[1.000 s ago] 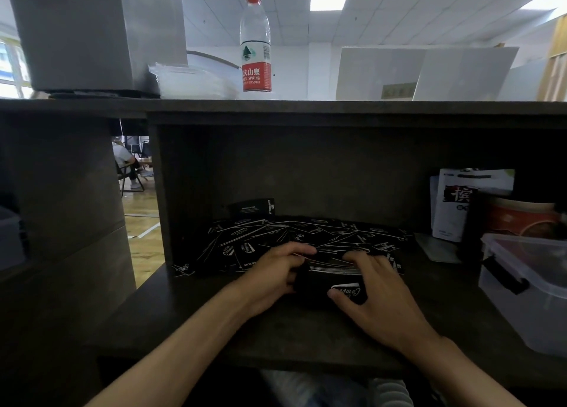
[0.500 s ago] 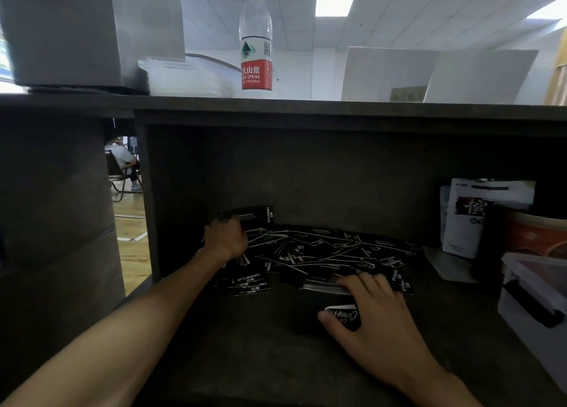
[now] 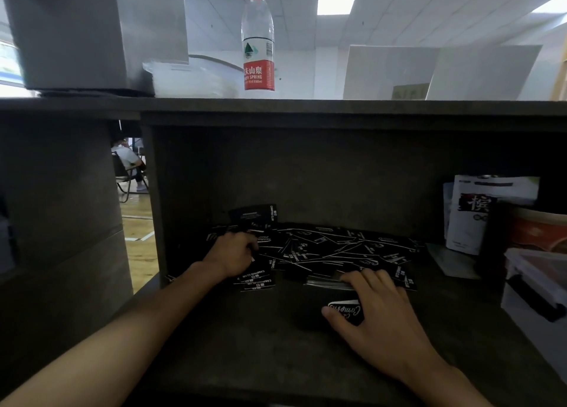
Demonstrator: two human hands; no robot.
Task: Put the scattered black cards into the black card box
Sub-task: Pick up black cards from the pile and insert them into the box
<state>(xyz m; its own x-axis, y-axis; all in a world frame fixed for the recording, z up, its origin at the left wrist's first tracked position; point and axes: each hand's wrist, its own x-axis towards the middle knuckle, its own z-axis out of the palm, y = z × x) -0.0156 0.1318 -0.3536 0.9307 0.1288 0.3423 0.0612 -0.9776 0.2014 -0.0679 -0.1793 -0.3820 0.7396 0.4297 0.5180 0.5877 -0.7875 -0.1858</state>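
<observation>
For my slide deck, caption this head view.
Left hand gathers scattered black cards; right hand steadies the card box.

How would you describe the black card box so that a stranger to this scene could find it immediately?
Start at the dark shelf below the water bottle. Near its front lies the black card box, under the right hand, just before the scattered black cards. Unlike those flat cards, it is thick and holds a stack.

The scattered cards (image 3: 322, 248) are black with white lettering and white edges. The card box (image 3: 345, 310) is black with white script. The bottle (image 3: 257, 38) is clear, with a red cap and a red-and-white label.
</observation>
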